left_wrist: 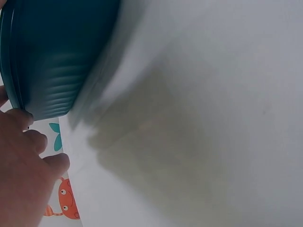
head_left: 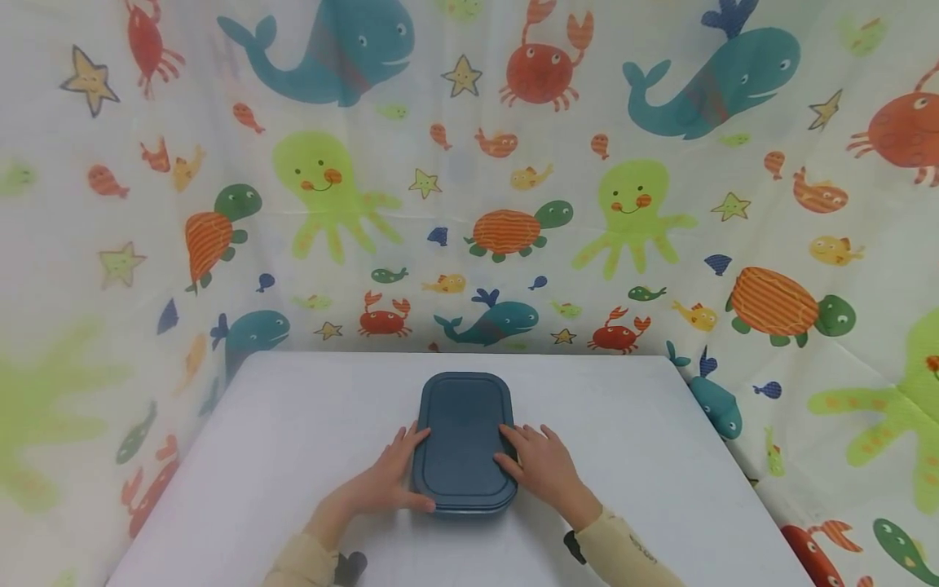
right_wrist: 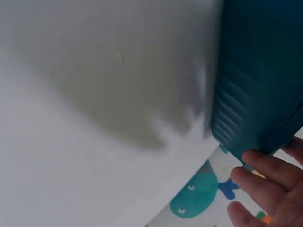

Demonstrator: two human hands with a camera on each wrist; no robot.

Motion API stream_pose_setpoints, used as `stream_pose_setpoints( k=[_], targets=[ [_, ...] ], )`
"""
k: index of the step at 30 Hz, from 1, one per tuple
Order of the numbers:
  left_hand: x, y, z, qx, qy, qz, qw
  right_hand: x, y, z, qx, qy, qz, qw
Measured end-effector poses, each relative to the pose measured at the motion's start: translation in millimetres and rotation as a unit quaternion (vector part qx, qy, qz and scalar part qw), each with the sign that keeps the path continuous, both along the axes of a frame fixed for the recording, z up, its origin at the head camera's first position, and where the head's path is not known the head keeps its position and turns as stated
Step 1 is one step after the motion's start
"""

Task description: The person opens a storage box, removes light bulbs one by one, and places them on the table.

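Observation:
A dark blue lidded box (head_left: 469, 440), rectangular with rounded corners, lies lengthwise on the white table, its lid on top. At its left side, my left hand (head_left: 389, 473) touches the lid's edge, the thumb by the near left corner and the fingers spread farther up. My right hand (head_left: 546, 465) rests fingertips and thumb on the lid's right edge. Up close in the left wrist view, ridges show on the box wall (left_wrist: 59, 85), and loosely bent fingers (left_wrist: 57, 164) stand below the rim. The right wrist view shows fairly straight fingers (right_wrist: 265, 187) at the rim.
The white table (head_left: 631, 456) carries the box near its middle. Behind and along both sides hangs a pale curtain (head_left: 411, 236) printed with whales, crabs, turtles and octopuses. Both forearms wear cream sleeves (head_left: 623, 550) with dark straps near the wrists.

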State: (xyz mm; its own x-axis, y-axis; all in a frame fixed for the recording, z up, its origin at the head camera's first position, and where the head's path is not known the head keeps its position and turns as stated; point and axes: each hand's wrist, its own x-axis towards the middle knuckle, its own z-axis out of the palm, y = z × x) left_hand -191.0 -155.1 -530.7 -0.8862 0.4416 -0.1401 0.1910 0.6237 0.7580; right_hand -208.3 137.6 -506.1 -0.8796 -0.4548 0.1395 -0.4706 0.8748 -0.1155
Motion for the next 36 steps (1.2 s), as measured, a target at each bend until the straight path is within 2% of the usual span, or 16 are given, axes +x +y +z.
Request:
stream_pose_setpoints(
  k=[2,8,11,21,36],
  targets=[
    [-0.1,0,-1.1,0.001,0.000,-0.003,1.0000,0.6,2,0.9,0.002,-0.020,0.006,1.000],
    [-0.2,0,-2.6,0.007,0.008,-0.014,0.9999,1.0,9,3.2,0.005,-0.127,0.028,0.991],
    [0.1,0,-2.2,0.010,0.009,-0.017,0.9998,1.4,12,1.8,0.005,-0.147,0.039,0.988],
    [0.3,1,-3.0,0.010,0.005,-0.016,0.9998,3.3,16,-0.6,-0.001,-0.158,0.068,0.985],
    [-0.5,0,1.1,-0.004,0.014,-0.013,0.9998,2.6,15,-1.3,0.013,-0.134,0.079,0.988]
  ],
)
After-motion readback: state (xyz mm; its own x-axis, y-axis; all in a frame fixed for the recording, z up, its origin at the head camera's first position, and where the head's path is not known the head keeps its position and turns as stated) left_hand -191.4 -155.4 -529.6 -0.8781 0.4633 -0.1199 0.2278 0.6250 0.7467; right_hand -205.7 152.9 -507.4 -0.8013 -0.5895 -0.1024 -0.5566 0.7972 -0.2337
